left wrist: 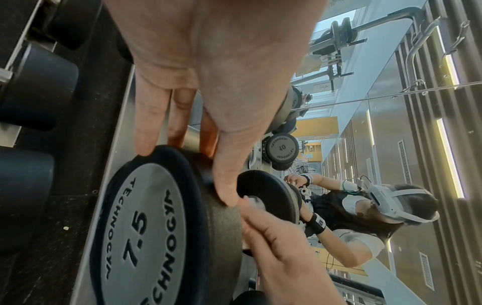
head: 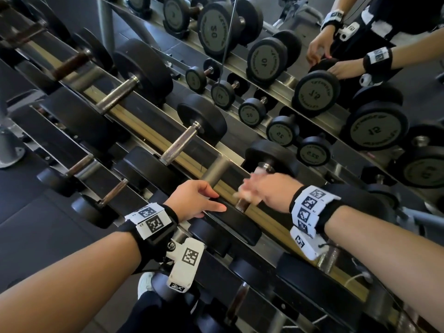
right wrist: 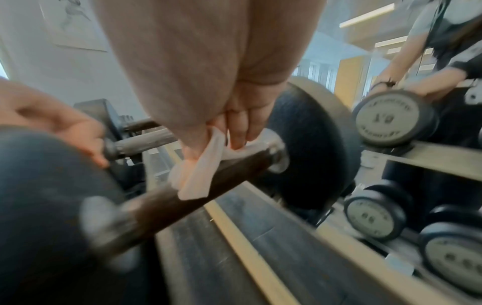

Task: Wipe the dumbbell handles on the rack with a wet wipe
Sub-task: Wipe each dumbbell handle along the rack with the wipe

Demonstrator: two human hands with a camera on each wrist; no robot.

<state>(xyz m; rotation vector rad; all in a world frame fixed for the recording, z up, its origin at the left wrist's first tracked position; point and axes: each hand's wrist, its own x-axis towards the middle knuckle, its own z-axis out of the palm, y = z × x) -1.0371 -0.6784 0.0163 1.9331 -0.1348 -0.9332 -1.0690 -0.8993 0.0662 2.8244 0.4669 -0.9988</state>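
A 7.5 dumbbell lies on the rack's top tier (head: 259,222), with a dark handle (head: 242,204) (right wrist: 234,171). My left hand (head: 204,200) (left wrist: 195,103) lies over its near head (head: 235,224) (left wrist: 146,227), fingers fairly straight across the rim. My right hand (head: 247,191) (right wrist: 221,128), blurred by motion, pinches a white wet wipe (right wrist: 203,167) (left wrist: 253,201) against the handle close to the far head (head: 276,157) (right wrist: 313,144). The wipe drapes over the top of the handle. My left fingers (right wrist: 86,140) show at the near head's inner edge.
More dumbbells lie along the rack to the left, with bare steel handles (head: 181,145) (head: 117,94). A lower tier holds further dumbbells (head: 298,275). A mirror behind the rack reflects the weights (head: 317,92) and the person's hands (head: 341,68).
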